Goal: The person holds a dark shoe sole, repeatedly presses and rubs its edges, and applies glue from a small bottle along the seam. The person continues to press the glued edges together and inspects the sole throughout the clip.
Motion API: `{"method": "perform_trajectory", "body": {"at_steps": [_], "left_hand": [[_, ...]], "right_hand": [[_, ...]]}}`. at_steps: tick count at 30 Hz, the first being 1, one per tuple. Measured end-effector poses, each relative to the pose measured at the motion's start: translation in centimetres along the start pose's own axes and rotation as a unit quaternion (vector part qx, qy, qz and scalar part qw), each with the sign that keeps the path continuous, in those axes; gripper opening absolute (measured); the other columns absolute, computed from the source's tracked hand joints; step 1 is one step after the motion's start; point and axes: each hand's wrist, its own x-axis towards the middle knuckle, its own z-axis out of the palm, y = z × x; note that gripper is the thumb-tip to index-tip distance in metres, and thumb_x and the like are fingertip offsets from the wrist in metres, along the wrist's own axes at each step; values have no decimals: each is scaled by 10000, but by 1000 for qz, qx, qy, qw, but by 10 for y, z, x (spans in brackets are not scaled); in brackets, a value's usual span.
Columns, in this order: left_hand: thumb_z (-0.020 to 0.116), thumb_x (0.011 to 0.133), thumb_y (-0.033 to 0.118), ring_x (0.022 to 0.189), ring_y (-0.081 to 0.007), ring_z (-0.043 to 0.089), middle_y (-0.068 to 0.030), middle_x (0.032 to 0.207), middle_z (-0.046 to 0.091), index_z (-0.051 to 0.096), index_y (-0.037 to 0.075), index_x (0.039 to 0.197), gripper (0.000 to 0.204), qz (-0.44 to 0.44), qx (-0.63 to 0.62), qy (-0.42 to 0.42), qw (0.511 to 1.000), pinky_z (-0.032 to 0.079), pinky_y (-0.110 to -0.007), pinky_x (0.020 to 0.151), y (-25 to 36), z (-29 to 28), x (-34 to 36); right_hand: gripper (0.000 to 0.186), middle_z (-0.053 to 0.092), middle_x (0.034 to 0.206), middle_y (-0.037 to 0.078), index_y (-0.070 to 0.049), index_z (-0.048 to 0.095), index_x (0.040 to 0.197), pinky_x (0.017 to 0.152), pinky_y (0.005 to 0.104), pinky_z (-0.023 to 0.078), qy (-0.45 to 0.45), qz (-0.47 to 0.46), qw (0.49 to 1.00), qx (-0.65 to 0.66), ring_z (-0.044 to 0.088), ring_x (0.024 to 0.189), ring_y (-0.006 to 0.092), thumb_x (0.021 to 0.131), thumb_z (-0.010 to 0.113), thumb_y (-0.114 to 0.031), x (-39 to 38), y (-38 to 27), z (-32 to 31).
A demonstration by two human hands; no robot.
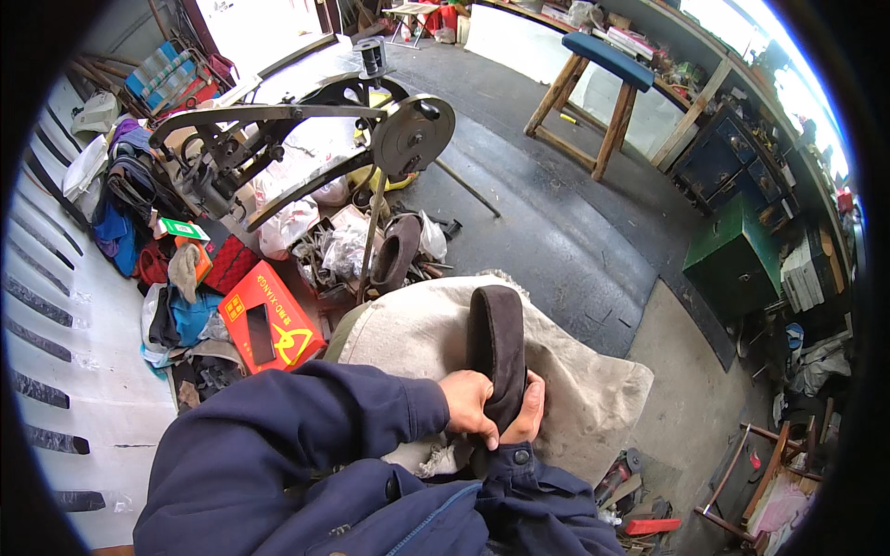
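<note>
A dark brown suede shoe [501, 338] stands toe-up over my lap, on a beige canvas cloth [584, 371]. My left hand [470, 405] is closed on its near end from the left, thumb pointing down along the edge. From the right, my right hand [527, 410] wraps the same end, its fingers partly hidden behind the shoe. A similar dark brown shoe [396, 252] lies beyond the cloth, beside a heap of small parts and plastic bags.
A hand-cranked sewing machine [413, 139] rises at the far left. Left of my lap, a phone [260, 335] lies on a red box [274, 310]. A blue-topped wooden stool [607, 60] stands far right, with a green metal box [732, 259] nearer. Tools [640, 500] lie at lower right.
</note>
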Motion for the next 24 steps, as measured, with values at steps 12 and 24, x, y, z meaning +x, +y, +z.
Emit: {"method": "perform_trajectory", "body": {"at_steps": [12, 24], "left_hand": [[937, 571, 296, 539, -205, 656, -141, 584, 634, 623, -31, 647, 460, 0, -15, -7, 1000, 495, -343, 515, -4, 4, 0], [943, 551, 356, 559, -251, 675, -161, 578, 620, 616, -37, 650, 521, 20, 65, 20, 998, 501, -361, 524, -7, 7, 0]], "right_hand": [[493, 643, 1169, 111, -18, 540, 1251, 974, 351, 471, -34, 63, 992, 99, 613, 1065, 219, 1074, 339, -431, -4, 7, -6], [507, 636, 1111, 107, 0, 567, 1201, 928, 342, 479, -33, 133, 971, 197, 607, 1002, 205, 1057, 363, -440, -5, -8, 0]]}}
